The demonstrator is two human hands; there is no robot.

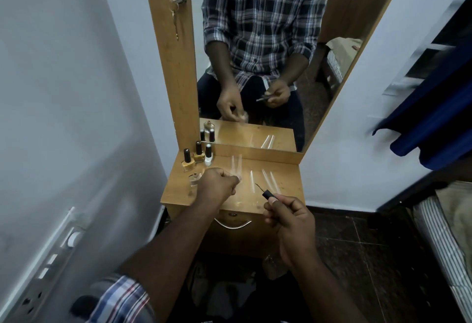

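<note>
Clear nail tip (238,178) sits pinched in my left grip (217,187) above the worktop (288,169); my right grip (288,216) clasps the polish brush (265,192). A shaky stroke may smear past the tip, or my left wrist may topple the open bottle (195,179) beside it.

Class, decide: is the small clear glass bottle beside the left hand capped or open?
Open: the clear glass bottle shows a bare neck; the right hand holds a black brush cap.
</note>
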